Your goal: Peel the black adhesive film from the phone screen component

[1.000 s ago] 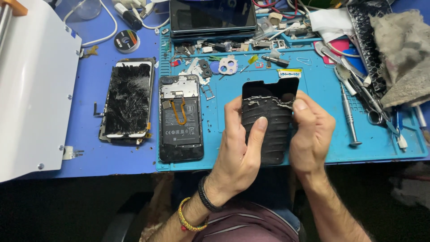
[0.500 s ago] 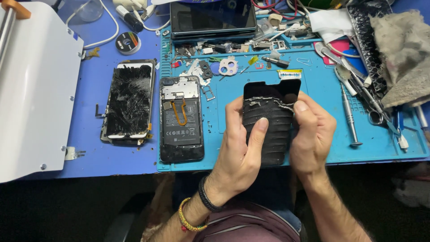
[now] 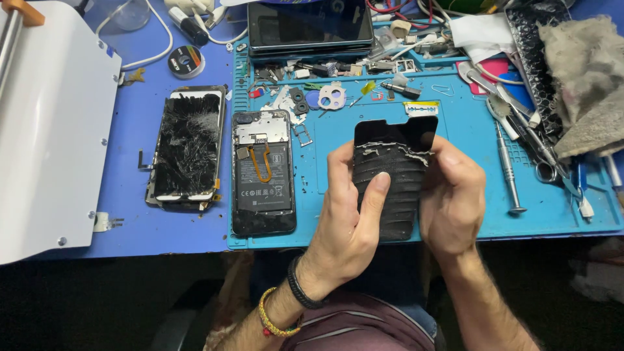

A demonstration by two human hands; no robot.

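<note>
Together, both hands (image 3: 396, 208) clasping black back cover (image 3: 393, 185), thumbs pressed on top

Head-worn camera looks steeply down, close over the blue work mat (image 3: 468, 214)

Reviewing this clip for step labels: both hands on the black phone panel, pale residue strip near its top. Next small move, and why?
Probably keep peeling: the right hand pinches the pale, ragged residue strip lying across the black panel, while the left hand braces the panel with the thumb on its face. The strip looks only partly lifted, so pulling it slowly along the panel seems the likely next move.
</note>
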